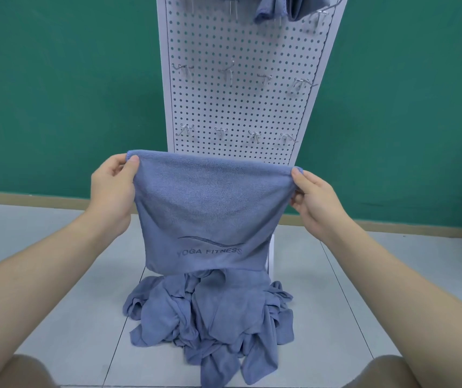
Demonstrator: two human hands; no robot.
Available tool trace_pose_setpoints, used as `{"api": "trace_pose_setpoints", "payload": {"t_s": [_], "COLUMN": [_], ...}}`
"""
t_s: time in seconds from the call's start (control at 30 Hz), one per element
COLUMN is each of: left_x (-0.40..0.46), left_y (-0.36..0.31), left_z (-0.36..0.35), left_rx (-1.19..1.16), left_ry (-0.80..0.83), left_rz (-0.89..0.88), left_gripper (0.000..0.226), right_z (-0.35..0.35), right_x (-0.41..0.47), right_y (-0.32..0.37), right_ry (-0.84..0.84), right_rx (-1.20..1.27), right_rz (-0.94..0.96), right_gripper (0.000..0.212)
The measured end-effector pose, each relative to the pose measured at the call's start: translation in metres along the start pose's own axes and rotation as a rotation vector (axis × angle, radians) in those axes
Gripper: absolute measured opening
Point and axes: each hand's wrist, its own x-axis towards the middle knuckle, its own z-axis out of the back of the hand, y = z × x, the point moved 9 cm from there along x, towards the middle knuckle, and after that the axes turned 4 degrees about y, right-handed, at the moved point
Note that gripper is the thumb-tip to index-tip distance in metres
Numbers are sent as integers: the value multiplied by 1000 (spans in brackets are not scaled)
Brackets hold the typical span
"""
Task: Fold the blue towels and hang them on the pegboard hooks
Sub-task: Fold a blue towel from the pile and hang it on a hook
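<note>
A blue towel (210, 208) printed "YOGA FITNESS" hangs doubled over in front of me. My left hand (112, 189) pinches its upper left corner and my right hand (313, 200) pinches its upper right corner, stretching the top edge level. Below it a heap of crumpled blue towels (213, 320) lies on the floor. Behind stands the white pegboard (238, 107) with two rows of bare metal hooks (228, 71). At the board's top edge, hung blue towels (277, 7) show partly, cut off by the frame.
The pegboard stands on a grey tiled floor (70, 289) against a green wall (56, 93) with a tan baseboard. My knees (19, 371) show at the bottom corners. A white foot of the stand (271, 256) pokes out right of the held towel.
</note>
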Motion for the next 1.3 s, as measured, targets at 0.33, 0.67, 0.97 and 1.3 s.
{"api": "trace_pose_setpoints", "payload": {"t_s": [0.33,0.67,0.97,1.3], "left_x": [-6,-7,-1,-39], "left_y": [-5,51,49,3], "left_z": [0,-8,2,-74], "left_rx": [-7,284,485,635], "left_ry": [-16,260,65,182], "left_rz": [13,297,243,-66], "left_gripper": [8,8,23,19], "right_z": [10,41,19,-66], "right_x": [2,6,-2,-13], "right_y": [-4,-30,-48,-30], "right_ry": [-31,-210,-39,28], "right_rx": [-97,-300,-383,-571], "right_rz": [-16,-128,-265,-106], "right_gripper": [16,32,11,22]}}
